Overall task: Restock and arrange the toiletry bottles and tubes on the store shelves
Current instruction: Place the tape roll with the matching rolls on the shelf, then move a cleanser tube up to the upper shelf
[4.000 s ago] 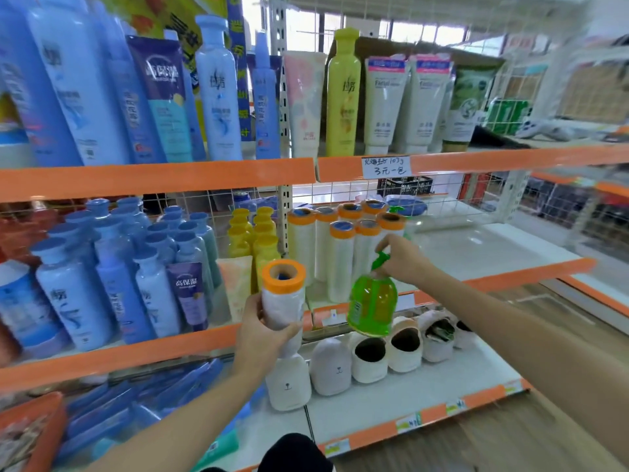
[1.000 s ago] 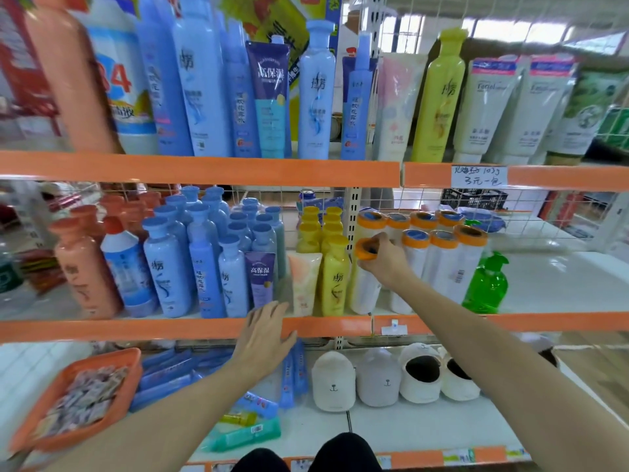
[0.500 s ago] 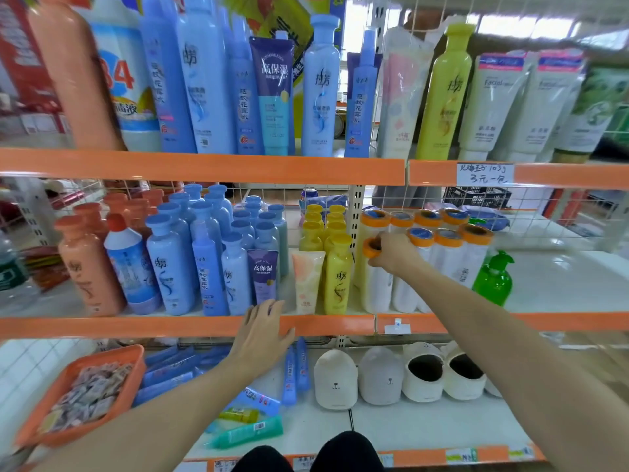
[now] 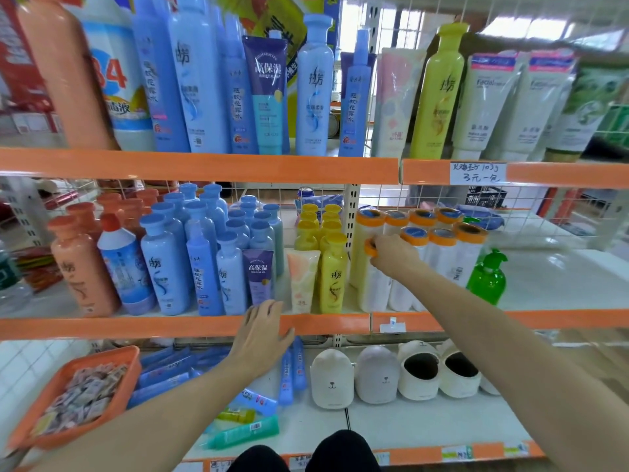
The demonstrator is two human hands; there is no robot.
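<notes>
My right hand (image 4: 391, 255) grips the orange top of a white roll (image 4: 374, 291) that stands at the front left of several matching orange-capped rolls (image 4: 442, 243) on the middle shelf (image 4: 170, 327). A green pump bottle (image 4: 486, 279) stands to the right of the rolls. My left hand (image 4: 262, 335) rests with spread fingers on the middle shelf's orange front edge, below a purple tube (image 4: 258, 275) and a peach tube (image 4: 303, 281). Blue bottles (image 4: 163, 264), orange bottles (image 4: 80, 264) and yellow bottles (image 4: 332, 267) fill the shelf's left part.
The top shelf (image 4: 204, 168) holds tall blue bottles, a yellow-green bottle (image 4: 437, 93) and white tubes (image 4: 483, 100). On the bottom shelf sit an orange tray of sachets (image 4: 78, 393), blue tubes (image 4: 292, 373), a green tube (image 4: 245, 434) and white bear-faced holders (image 4: 332, 379). Bare white shelf lies right of the green bottle.
The white roll went from my left hand to my right and now stands on the middle shelf. The green pump bottle was set down beside the rolls. My left hand rose to the shelf edge.
</notes>
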